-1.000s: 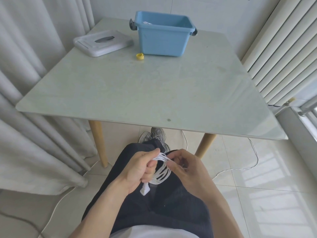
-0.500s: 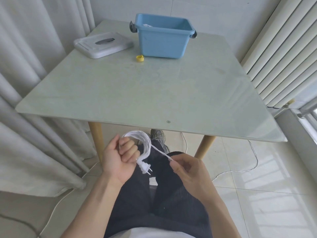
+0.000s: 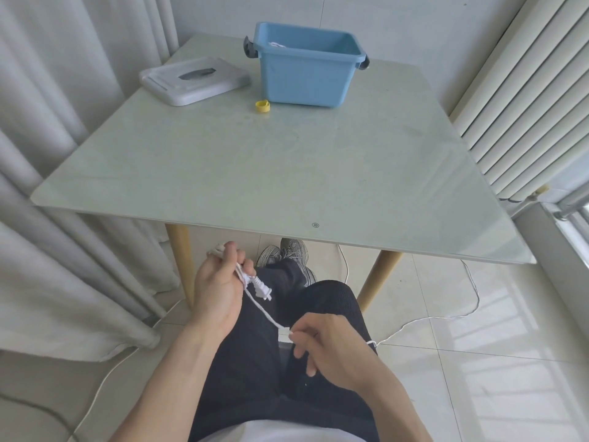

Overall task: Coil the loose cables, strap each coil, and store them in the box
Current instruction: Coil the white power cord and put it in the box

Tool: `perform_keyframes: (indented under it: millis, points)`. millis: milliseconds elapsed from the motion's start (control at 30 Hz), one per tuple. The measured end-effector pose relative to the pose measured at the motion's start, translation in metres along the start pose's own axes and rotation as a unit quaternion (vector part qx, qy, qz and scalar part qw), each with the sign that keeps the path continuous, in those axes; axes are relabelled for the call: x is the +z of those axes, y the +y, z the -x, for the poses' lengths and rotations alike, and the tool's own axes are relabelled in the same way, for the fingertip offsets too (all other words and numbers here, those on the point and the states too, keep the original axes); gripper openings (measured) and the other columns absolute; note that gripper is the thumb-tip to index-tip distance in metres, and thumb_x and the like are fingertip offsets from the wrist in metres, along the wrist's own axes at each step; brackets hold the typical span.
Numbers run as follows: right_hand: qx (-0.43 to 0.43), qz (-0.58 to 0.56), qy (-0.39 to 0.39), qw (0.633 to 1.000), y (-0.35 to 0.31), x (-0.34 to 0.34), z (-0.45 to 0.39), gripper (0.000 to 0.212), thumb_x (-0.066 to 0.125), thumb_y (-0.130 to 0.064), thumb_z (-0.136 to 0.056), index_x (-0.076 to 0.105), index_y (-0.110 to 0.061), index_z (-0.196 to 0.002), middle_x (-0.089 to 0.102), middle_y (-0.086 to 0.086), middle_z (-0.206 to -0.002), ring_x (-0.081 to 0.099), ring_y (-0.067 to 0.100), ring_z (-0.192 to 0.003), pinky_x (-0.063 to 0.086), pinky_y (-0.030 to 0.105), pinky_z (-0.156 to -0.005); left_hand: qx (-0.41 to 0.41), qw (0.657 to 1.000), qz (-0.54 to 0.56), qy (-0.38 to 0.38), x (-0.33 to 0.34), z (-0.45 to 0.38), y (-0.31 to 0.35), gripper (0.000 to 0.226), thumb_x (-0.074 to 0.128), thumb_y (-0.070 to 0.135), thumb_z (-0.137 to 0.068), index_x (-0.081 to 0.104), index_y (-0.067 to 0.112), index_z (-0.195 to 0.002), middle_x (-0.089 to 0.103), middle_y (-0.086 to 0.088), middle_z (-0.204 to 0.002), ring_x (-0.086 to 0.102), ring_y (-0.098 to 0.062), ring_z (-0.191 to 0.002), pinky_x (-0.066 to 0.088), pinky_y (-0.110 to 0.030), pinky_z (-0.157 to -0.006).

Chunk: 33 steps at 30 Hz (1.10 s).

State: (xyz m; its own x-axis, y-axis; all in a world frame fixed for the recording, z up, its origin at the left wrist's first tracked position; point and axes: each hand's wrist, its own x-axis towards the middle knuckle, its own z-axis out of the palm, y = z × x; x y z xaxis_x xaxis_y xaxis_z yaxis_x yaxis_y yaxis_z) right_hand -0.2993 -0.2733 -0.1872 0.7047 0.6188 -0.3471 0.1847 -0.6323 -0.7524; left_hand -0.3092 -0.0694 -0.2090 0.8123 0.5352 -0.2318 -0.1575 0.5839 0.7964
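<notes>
Left hand (image 3: 216,283) grips the coiled thin white cable (image 3: 251,287), coil mostly hidden; right hand (image 3: 331,347) pinches its strand.

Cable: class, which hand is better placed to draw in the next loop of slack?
Right. The right hand pinches the cable where it runs out toward the floor, so it likely feeds the next loop. The left hand grips the coil with the plug hanging, so it is occupied.

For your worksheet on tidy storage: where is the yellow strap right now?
In the head view, the yellow strap lies on the table toward its far side, just in front of the blue box's left corner, right of the grey lid.
</notes>
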Motion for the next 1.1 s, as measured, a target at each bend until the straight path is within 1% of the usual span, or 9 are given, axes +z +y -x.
perform_keyframes:
  millis: [67,133,267,367,533,700,833,967,1100]
  points:
    - [-0.03,0.007,-0.019,0.999,-0.003,0.002,-0.001,0.021,0.047,-0.017,-0.103,0.063,-0.017,-0.089,0.07,-0.004,-0.075,0.061,0.008,-0.056,0.045,0.013,-0.06,0.047,0.977,-0.204,-0.05,-0.001,0.004,-0.001,0.025,0.045,0.022,-0.105,0.051,0.009,-0.084,0.055,0.003,-0.066,0.051,-0.015,-0.064,0.042,-0.027,-0.07]
    - [-0.048,-0.004,-0.013,0.999,-0.004,0.002,-0.002,0.025,0.041,-0.014,-0.105,0.06,-0.019,-0.09,0.068,-0.005,-0.075,0.063,0.007,-0.062,0.047,0.016,-0.066,0.073,0.912,-0.389,-0.11,-0.003,0.009,0.0,0.029,0.05,0.029,-0.102,0.056,0.006,-0.085,0.063,-0.001,-0.066,0.058,-0.015,-0.068,0.046,-0.023,-0.071]
    - [-0.082,-0.036,0.039,0.995,-0.001,0.003,-0.002,0.029,0.038,-0.02,-0.108,0.057,-0.022,-0.087,0.065,-0.006,-0.072,0.062,0.009,-0.065,0.047,0.016,-0.067,-0.006,0.834,-0.489,-0.255,-0.004,0.018,0.004,0.019,0.052,0.026,-0.101,0.059,0.009,-0.099,0.068,0.0,-0.071,0.066,-0.011,-0.067,0.053,-0.028,-0.069]
    - [-0.088,-0.038,0.1,0.99,0.003,0.003,-0.003,0.027,0.042,-0.022,-0.107,0.058,-0.019,-0.085,0.059,-0.015,-0.068,0.056,0.007,-0.064,0.04,0.012,-0.062,-0.063,0.768,-0.542,-0.337,0.001,0.026,0.002,0.031,0.042,0.037,-0.105,0.056,0.014,-0.09,0.058,0.0,-0.061,0.054,-0.012,-0.056,0.047,-0.028,-0.064]
    - [-0.089,-0.02,0.175,0.98,0.008,0.005,-0.007,0.021,0.061,-0.037,-0.098,0.066,-0.026,-0.081,0.07,-0.016,-0.075,0.062,0.008,-0.066,0.043,0.017,-0.06,-0.22,0.785,-0.43,-0.388,0.008,0.03,0.008,0.076,0.014,0.068,-0.096,0.063,0.011,-0.086,0.03,-0.006,-0.057,0.025,-0.016,-0.049,0.032,-0.023,-0.051]
    - [-0.055,-0.07,0.244,0.966,0.012,0.002,-0.009,0.039,0.068,-0.064,-0.076,0.065,-0.026,-0.084,0.069,-0.006,-0.072,0.064,0.01,-0.065,0.053,0.025,-0.062,-0.219,0.806,-0.407,-0.369,0.007,0.031,0.014,0.049,0.035,0.05,-0.103,0.049,0.008,-0.081,0.022,0.002,-0.055,0.015,-0.014,-0.048,0.021,-0.023,-0.046]
    - [-0.072,-0.106,0.152,0.98,0.015,0.001,-0.012,0.045,0.054,-0.071,-0.087,0.065,-0.035,-0.111,0.066,-0.012,-0.099,0.062,0.009,-0.075,0.05,0.022,-0.072,-0.243,0.836,-0.328,-0.367,0.005,0.033,0.017,0.045,0.038,0.052,-0.098,0.039,0.019,-0.067,0.017,0.0,-0.055,0.01,-0.015,-0.048,0.015,-0.025,-0.045]
    - [-0.093,-0.189,0.105,0.972,0.004,0.005,-0.015,0.052,0.043,-0.067,-0.095,0.063,-0.021,-0.08,0.054,-0.012,-0.073,0.049,0.006,-0.069,0.042,0.026,-0.065,-0.245,0.88,-0.278,-0.297,0.011,0.036,0.011,0.047,0.041,0.046,-0.099,0.025,0.02,-0.063,0.012,0.0,-0.056,0.008,-0.014,-0.048,0.012,-0.025,-0.044]
    - [-0.074,-0.314,0.087,0.943,0.0,0.005,-0.017,0.057,0.047,-0.053,-0.098,0.066,-0.001,-0.084,0.065,0.009,-0.077,0.056,0.02,-0.076,0.044,0.037,-0.075,-0.221,0.907,-0.24,-0.266,0.013,0.037,0.003,0.051,0.043,0.049,-0.101,0.038,0.017,-0.061,0.026,-0.005,-0.056,0.023,-0.017,-0.047,0.028,-0.026,-0.048]
